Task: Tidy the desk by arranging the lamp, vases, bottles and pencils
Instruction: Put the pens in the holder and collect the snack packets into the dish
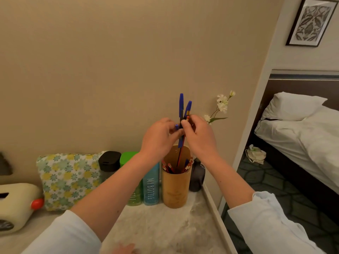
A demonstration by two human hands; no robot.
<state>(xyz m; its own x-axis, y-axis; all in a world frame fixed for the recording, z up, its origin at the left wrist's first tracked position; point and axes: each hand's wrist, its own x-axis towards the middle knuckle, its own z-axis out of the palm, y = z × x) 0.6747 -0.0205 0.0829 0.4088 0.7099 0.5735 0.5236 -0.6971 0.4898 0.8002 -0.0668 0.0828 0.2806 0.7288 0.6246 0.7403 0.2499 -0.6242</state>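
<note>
Pens (181, 107) and a red pencil (180, 154) held in a bunch over the wooden cup (176, 189) at the back of the desk (165, 228).
At the cup's 12 o'clock the left hand (159, 138) and right hand (200, 138) meet, the fingers (184, 123) of both curled round the bunch and pinching it; its lower ends reach down into the cup. More red pencils (169, 168) lean inside. At the cup's 9 o'clock stand a blue bottle (151, 184), a green bottle (128, 157) and a black-lidded bottle (109, 160); at its 3 o'clock, just beside it, is a dark vase (197, 176) with white flowers (222, 105). A flowered cushion (67, 178) lies farther out at 9 o'clock.
</note>
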